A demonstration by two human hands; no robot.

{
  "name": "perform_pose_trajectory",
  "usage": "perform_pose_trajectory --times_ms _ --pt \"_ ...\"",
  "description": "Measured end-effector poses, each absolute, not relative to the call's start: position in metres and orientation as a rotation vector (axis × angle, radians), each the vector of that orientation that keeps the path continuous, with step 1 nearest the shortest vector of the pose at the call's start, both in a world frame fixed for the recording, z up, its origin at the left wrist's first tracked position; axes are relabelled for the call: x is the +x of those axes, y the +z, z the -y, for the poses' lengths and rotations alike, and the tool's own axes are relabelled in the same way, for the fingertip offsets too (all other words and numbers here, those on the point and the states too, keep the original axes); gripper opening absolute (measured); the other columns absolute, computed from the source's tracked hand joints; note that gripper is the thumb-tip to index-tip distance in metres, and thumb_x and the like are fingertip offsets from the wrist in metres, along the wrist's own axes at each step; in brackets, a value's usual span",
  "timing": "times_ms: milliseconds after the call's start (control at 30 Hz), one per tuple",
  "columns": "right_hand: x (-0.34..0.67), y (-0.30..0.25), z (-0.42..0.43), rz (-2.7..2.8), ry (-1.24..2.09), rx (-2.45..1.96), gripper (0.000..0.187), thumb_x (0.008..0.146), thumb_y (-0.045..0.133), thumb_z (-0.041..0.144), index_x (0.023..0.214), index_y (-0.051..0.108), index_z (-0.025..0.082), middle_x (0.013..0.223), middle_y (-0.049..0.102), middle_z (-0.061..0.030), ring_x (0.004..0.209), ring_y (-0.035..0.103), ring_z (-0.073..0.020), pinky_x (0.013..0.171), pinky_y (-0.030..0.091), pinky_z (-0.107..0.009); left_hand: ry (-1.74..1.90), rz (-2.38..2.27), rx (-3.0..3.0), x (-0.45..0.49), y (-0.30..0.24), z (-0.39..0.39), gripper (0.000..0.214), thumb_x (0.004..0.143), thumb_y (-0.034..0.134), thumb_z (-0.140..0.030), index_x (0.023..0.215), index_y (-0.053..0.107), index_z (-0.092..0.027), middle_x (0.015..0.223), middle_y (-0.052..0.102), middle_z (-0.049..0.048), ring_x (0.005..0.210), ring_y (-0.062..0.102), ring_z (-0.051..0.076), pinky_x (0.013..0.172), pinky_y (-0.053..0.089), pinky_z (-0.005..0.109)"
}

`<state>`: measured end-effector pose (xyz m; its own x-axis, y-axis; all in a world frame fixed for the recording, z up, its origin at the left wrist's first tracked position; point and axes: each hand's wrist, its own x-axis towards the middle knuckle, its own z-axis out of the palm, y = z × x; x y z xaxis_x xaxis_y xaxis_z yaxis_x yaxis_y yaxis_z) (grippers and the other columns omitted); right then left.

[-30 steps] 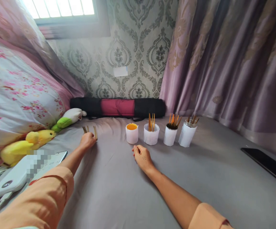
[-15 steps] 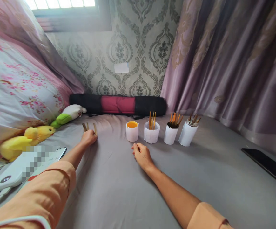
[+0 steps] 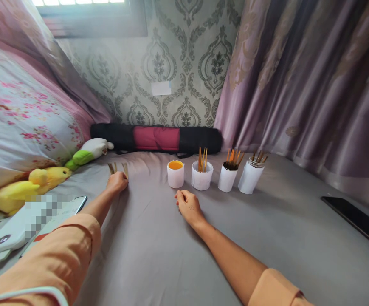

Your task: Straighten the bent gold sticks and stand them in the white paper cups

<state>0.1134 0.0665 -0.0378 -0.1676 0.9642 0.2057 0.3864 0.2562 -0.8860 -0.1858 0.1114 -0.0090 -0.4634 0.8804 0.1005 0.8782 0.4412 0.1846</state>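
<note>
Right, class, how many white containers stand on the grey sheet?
4, in a row, left to right: orange-lined cup, wide tub, dark-rimmed can, tall jar.

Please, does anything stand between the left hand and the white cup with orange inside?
Nothing visible does: between the left hand, at the thin sticks, and that white cup, only grey sheet shows. The right hand lies nearer the camera.

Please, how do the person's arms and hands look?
The left sleeve and right sleeve are peach with wide cuffs. The left hand and right hand wear no gloves. Small dark dots mark the back of the right hand. A pale curved band, unclear what, crosses the left sleeve.
</note>
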Motion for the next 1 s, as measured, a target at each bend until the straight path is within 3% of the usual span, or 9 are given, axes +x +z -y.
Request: perform_pose_trajectory --times_ms 400,1000 --pt "0.1138 -0.0362 -0.0649 1.715 0.892 -1.259 0.039 0.085 0.034 0.043 0.076 0.061 0.017 0.060 0.059 -0.0002 0.050 0.051 -0.0093 0.048 0.034 -0.019 0.369 -2.662 1.590 -0.1835 -0.0070 -0.1095 0.025 0.066 0.050 -0.019 0.083 0.066 -0.014 0.090 0.066 0.0140 0.091 0.059 0.028 0.073 0.045 0.030" --pt "0.1138 -0.0344 -0.0646 1.724 0.870 -1.261 0.038 0.085 0.034 0.042 0.075 0.061 0.018 0.059 0.059 0.0002 0.050 0.050 -0.0092 0.048 0.033 -0.019 0.399 -2.613 1.562 -0.1803 -0.0025 -0.1062 0.025 0.070 0.050 -0.020 0.086 0.065 -0.009 0.094 0.064 0.0185 0.093 0.058 0.027 0.072 0.042 0.030"
